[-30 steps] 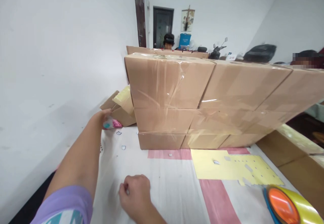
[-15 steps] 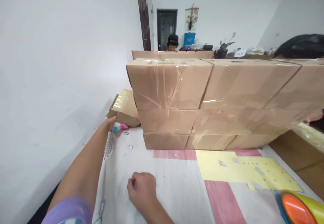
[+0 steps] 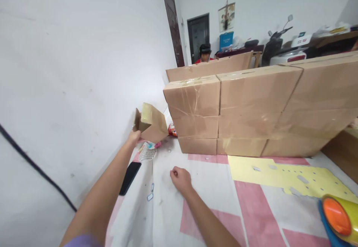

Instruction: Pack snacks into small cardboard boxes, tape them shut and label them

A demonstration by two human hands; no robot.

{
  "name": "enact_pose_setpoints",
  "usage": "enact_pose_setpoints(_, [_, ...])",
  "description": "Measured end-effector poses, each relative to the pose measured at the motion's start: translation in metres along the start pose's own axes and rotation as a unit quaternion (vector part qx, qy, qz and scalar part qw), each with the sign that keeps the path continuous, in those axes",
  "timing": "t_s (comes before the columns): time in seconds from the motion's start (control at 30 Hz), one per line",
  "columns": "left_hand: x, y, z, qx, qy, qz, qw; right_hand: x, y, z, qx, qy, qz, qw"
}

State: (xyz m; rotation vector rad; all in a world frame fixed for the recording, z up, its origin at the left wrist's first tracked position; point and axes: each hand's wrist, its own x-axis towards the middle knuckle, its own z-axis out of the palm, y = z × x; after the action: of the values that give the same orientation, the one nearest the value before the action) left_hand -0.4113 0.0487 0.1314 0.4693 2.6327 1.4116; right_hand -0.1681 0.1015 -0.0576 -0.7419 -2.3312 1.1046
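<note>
My left hand (image 3: 135, 137) grips the near lower edge of a small cardboard box (image 3: 153, 127) against the wall. A flap of this box stands open, and a strip of shiny tape runs over its top. Curled into a loose fist, my right hand (image 3: 181, 180) is over the pink and white tablecloth (image 3: 207, 217), and nothing shows in it. Beyond both hands stands a wall of stacked, taped cardboard boxes (image 3: 246, 109).
A yellow perforated sheet (image 3: 254, 172) lies before the stack. At right is a tape roll (image 3: 337, 215) with an orange core. A dark phone (image 3: 130, 178), a white mesh basket (image 3: 147, 153) and a red packet (image 3: 172, 130) are at left. Behind sits a person (image 3: 205, 55).
The small box has been drawn out and tilted by my left hand, so more of it shows. The view has swung left. My right hand stays curled.
</note>
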Motion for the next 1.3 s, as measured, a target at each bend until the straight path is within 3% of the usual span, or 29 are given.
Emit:
enact_pose_setpoints(0.1, [-0.033,0.0,-0.045,-0.021,0.008,-0.002,1.0,0.005,-0.006,-0.015,0.055,0.006,-0.019,0.998])
enact_pose_setpoints(0.2, [-0.084,-0.008,-0.101,-0.019,0.02,0.025,0.999,0.014,-0.021,-0.05,0.11,0.02,-0.068,0.991])
enact_pose_setpoints(0.27, [-0.122,-0.013,-0.129,-0.002,-0.029,0.032,0.999,0.013,-0.035,-0.083,0.137,0.02,-0.122,0.983])
enact_pose_setpoints(0.33, [-0.158,-0.014,-0.137,-0.002,-0.097,0.003,0.995,0.004,-0.048,-0.12,0.151,-0.034,-0.199,0.968])
enact_pose_setpoints(0.4, [-0.186,-0.013,-0.123,-0.04,-0.147,-0.041,0.987,-0.015,-0.055,-0.154,0.161,-0.115,-0.258,0.946])
enact_pose_setpoints(0.47, [-0.205,-0.012,-0.091,-0.09,-0.184,-0.053,0.977,-0.041,-0.052,-0.18,0.168,-0.138,-0.264,0.94])
enact_pose_setpoints(0.53, [-0.218,-0.012,-0.049,-0.097,-0.229,-0.02,0.968,-0.071,-0.038,-0.197,0.151,-0.099,-0.234,0.955])
enact_pose_setpoints(0.63, [-0.235,-0.015,0.012,-0.052,-0.252,0.019,0.966,-0.12,0.0,-0.213,0.071,-0.014,-0.185,0.98])
enact_pose_setpoints(0.77, [-0.264,-0.006,0.064,0.088,-0.314,0.06,0.943,-0.18,0.057,-0.227,-0.013,0.077,-0.158,0.984])
enact_pose_setpoints(0.87, [-0.276,0.006,0.074,0.092,-0.345,0.046,0.933,-0.212,0.086,-0.232,-0.033,0.101,-0.15,0.983])
enact_pose_setpoints(1.0, [-0.267,0.004,0.065,0.019,-0.423,0.005,0.906,-0.227,0.099,-0.229,-0.024,0.146,-0.144,0.978])
enact_pose_setpoints(1.17, [-0.246,-0.036,0.053,-0.084,-0.485,-0.063,0.868,-0.221,0.087,-0.241,-0.064,0.157,-0.163,0.972])
enact_pose_setpoints(1.3, [-0.243,-0.061,0.058,-0.126,-0.492,-0.083,0.858,-0.208,0.061,-0.277,-0.16,0.112,-0.272,0.942])
